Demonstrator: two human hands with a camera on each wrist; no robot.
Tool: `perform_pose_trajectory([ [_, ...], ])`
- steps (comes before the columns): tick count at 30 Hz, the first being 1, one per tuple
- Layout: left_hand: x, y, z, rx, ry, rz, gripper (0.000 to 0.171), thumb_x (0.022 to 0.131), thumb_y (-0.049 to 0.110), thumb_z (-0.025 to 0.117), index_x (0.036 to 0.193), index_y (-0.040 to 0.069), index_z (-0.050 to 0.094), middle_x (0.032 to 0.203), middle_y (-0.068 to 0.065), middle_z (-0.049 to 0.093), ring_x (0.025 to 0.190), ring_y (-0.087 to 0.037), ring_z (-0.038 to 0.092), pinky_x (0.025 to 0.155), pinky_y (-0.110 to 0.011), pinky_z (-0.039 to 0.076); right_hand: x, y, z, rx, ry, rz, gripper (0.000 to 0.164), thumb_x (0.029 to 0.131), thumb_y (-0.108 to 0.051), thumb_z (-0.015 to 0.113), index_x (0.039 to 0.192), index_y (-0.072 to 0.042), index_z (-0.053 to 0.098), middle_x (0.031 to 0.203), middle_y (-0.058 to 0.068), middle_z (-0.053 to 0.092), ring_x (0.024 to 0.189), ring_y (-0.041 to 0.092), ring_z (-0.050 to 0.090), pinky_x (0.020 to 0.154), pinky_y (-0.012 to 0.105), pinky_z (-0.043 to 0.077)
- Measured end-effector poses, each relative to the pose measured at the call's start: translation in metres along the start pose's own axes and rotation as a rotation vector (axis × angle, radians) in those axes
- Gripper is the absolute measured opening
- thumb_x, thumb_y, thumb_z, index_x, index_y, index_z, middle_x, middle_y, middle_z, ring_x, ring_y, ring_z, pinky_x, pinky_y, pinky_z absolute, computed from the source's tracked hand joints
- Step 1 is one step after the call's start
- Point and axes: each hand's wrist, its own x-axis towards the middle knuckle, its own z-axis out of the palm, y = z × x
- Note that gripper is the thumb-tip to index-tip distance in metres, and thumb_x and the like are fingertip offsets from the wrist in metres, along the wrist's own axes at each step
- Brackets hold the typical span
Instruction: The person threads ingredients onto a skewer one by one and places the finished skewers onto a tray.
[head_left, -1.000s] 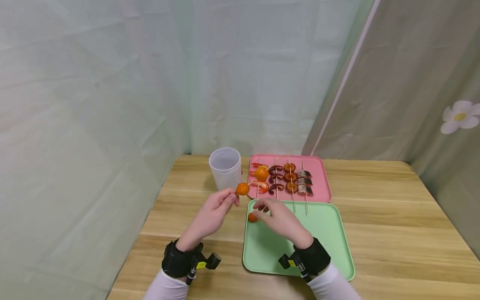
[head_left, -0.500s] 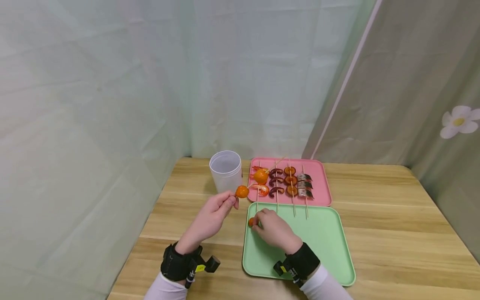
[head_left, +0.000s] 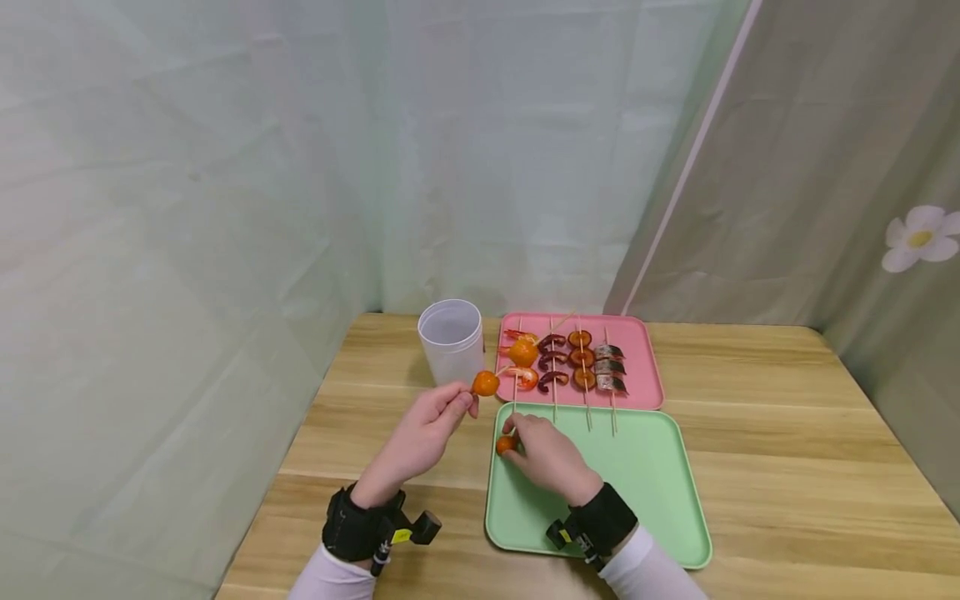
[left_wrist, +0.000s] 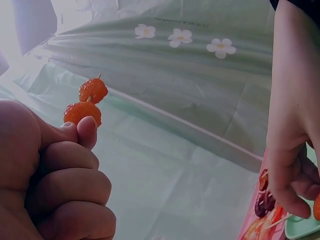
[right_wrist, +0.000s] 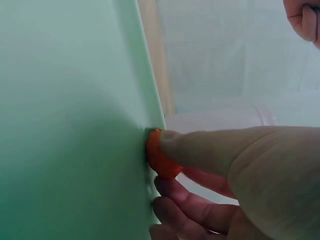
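My left hand pinches a bamboo skewer just below two orange, bumpy-skinned balls. The nearer ball sits right at the fingertips; the farther ball overlaps the pink tray in the head view. Both balls stand out clearly in the left wrist view, the skewer's tip poking past them. Down at the left side of the green tray, my right hand has thumb and fingers around a loose orange ball. That ball lies against the tray's raised edge.
Behind the green tray lies a pink tray bearing skewers of shrimp, dark curled tentacle-like pieces, round mushroom-like slices and fish pieces. Their sticks reach over the green tray. A white cup stands left, behind my left hand.
My right hand has come down onto the loose orange ball in the green tray and closed its thumb and fingers around it. The left hand and its skewer have stayed nearly still.
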Motion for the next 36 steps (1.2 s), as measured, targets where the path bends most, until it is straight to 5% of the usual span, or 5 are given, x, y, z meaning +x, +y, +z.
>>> perform_pose_trajectory([
  [10, -0.002, 0.005, -0.001, -0.011, -0.008, -0.033, 0.026, 0.116, 0.014, 0.045, 0.102, 0.008, 0.066, 0.076, 0.001, 0.043, 0.072, -0.019, 0.043, 0.07, -0.031, 0.035, -0.003, 0.001, -0.003, -0.061, -0.079, 0.019, 0.032, 0.098, -0.027, 0.081, 0.12, -0.006, 0.076, 0.107, 0.006, 0.067, 0.093, 0.018, 0.062, 0.082, 0.039, 0.055],
  [16, -0.002, 0.003, -0.001, -0.008, 0.004, -0.008, 0.027, 0.116, 0.014, 0.045, 0.101, 0.008, 0.066, 0.077, 0.001, 0.044, 0.072, -0.019, 0.043, 0.069, -0.031, 0.035, -0.002, 0.007, -0.011, 0.072, -0.053, 0.051, 0.026, 0.102, -0.026, 0.077, 0.12, -0.008, 0.07, 0.108, 0.003, 0.065, 0.093, 0.016, 0.061, 0.083, 0.039, 0.054],
  [25, 0.001, 0.002, 0.002, 0.002, -0.005, 0.008, 0.027, 0.116, 0.014, 0.046, 0.098, 0.007, 0.065, 0.079, 0.001, 0.045, 0.074, -0.018, 0.045, 0.07, -0.031, 0.036, -0.004, 0.013, -0.046, 0.306, 0.208, 0.15, 0.038, 0.103, -0.022, 0.076, 0.135, -0.011, 0.058, 0.107, 0.002, 0.069, 0.089, 0.018, 0.064, 0.077, 0.038, 0.053],
  [36, 0.002, 0.0, 0.003, 0.012, -0.004, -0.025, 0.027, 0.116, 0.012, 0.046, 0.1, 0.006, 0.066, 0.078, 0.0, 0.045, 0.074, -0.02, 0.044, 0.071, -0.031, 0.035, -0.011, 0.018, -0.071, 0.472, 0.52, 0.053, 0.045, 0.108, -0.028, 0.068, 0.148, -0.013, 0.055, 0.111, 0.005, 0.067, 0.09, 0.02, 0.06, 0.073, 0.033, 0.05],
])
